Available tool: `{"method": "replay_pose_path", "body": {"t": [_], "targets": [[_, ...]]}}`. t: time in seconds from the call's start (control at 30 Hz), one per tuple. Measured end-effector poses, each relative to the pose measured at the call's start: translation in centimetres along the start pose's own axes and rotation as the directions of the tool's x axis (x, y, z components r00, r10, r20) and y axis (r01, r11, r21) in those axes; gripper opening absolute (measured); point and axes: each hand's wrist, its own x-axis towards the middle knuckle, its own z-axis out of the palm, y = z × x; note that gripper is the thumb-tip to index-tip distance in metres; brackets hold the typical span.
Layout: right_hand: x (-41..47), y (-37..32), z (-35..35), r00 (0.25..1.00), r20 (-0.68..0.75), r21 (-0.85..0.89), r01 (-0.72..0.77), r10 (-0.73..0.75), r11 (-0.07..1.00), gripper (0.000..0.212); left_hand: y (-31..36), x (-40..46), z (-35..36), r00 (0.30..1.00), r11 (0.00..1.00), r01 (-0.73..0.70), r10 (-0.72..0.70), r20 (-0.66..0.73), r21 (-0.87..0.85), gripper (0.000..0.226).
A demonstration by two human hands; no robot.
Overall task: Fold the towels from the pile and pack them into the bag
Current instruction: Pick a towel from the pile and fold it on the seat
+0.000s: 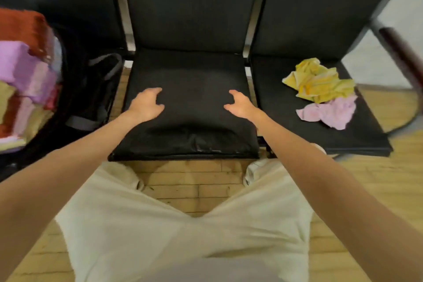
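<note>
Both hands hover over the middle seat (190, 89), empty: left hand (146, 104) and right hand (240, 105) have loosely curled fingers and hold nothing. The remaining pile lies on the seat to the right of the middle seat: a crumpled yellow towel (318, 80) touching a pink towel (329, 113). Left of the middle seat stands the bag (91, 89), with folded towels (25, 71) stacked in it. Judged next: take one towel only and spread it flat on the middle seat. Nothing blocks the reach.
</note>
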Motion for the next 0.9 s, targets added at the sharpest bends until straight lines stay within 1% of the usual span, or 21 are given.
{"method": "replay_pose_path", "body": {"t": [0.1, 0.17, 0.23, 0.3, 0.33, 0.4, 0.47, 0.53, 0.67, 0.73, 0.8, 0.9], "targets": [[-1.5, 7.6, -3.6, 0.987, -0.103, 0.022, -0.123, 0.125, 0.992, 0.064, 6.0, 1.3, 4.1, 0.989, 0.994, -0.113, 0.113, 0.099, -0.003, 0.063], [-2.2, 12.1, -5.8, 0.962, -0.181, 0.071, -0.197, 0.206, 0.978, 0.065, 10.0, 2.2, 6.5, 0.971, 0.981, -0.194, 0.189, 0.146, 0.019, 0.063], [-2.5, 15.9, -7.8, 0.927, -0.257, 0.141, -0.244, 0.273, 0.96, 0.066, 13.6, 3.3, 8.9, 0.946, 0.959, -0.279, 0.265, 0.185, 0.053, 0.064], [-2.5, 18.8, -9.4, 0.895, -0.323, 0.198, -0.253, 0.307, 0.947, 0.066, 17.0, 4.3, 11.1, 0.916, 0.929, -0.358, 0.329, 0.231, 0.096, 0.064], [-2.4, 20.0, -10.2, 0.882, -0.356, 0.213, -0.244, 0.308, 0.946, 0.067, 18.5, 4.9, 12.1, 0.896, 0.908, -0.401, 0.362, 0.259, 0.121, 0.064], [-1.8, 22.0, -11.7, 0.872, -0.406, 0.184, -0.215, 0.274, 0.959, 0.069, 21.7, 6.4, 13.7, 0.852, 0.862, -0.479, 0.411, 0.323, 0.167, 0.065], [-0.7, 23.6, -13.4, 0.877, -0.418, 0.119, -0.206, 0.237, 0.971, 0.071, 24.9, 8.3, 15.1, 0.807, 0.817, -0.544, 0.448, 0.385, 0.189, 0.067], [0.9, 25.0, -15.3, 0.876, -0.431, 0.07, -0.206, 0.216, 0.976, 0.071, 28.1, 10.7, 16.6, 0.775, 0.784, -0.585, 0.466, 0.427, 0.207, 0.066], [4.4, 26.5, -18.3, 0.847, -0.489, 0.096, -0.187, 0.21, 0.978, 0.072, 33.4, 15.0, 19.5, 0.746, 0.735, -0.632, 0.493, 0.447, 0.243, 0.06], [5.8, 27.2, -19.4, 0.852, -0.484, 0.055, -0.199, 0.2, 0.979, 0.074, 35.5, 16.6, 21.1, 0.726, 0.712, -0.659, 0.515, 0.457, 0.245, 0.058], [7.0, 28.0, -20.2, 0.864, -0.471, -0.021, -0.214, 0.18, 0.977, 0.076, 37.2, 18.1, 22.8, 0.707, 0.683, -0.683, 0.529, 0.469, 0.259, 0.056], [8.6, 29.7, -20.6, 0.888, -0.419, -0.066, -0.24, 0.191, 0.969, 0.082, 38.9, 20.0, 24.8, 0.71, 0.668, -0.687, 0.532, 0.462, 0.287, 0.071]]}}
